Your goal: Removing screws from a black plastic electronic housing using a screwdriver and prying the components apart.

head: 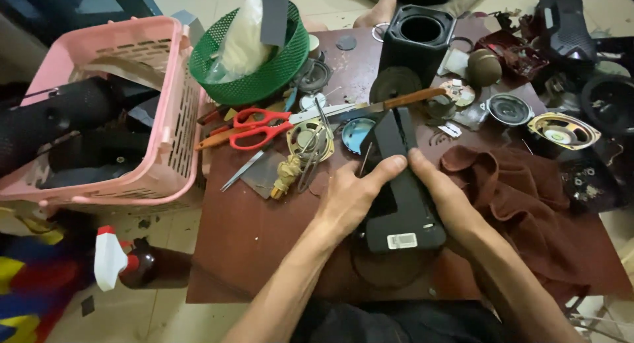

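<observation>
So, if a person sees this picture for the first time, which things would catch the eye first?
Probably the long black plastic speaker casing at the centre of the dark red table, gripped by the left hand and the right hand. Next, the red-handled scissors just beyond the left hand, and the big pink plastic basket at the table's left edge.
</observation>
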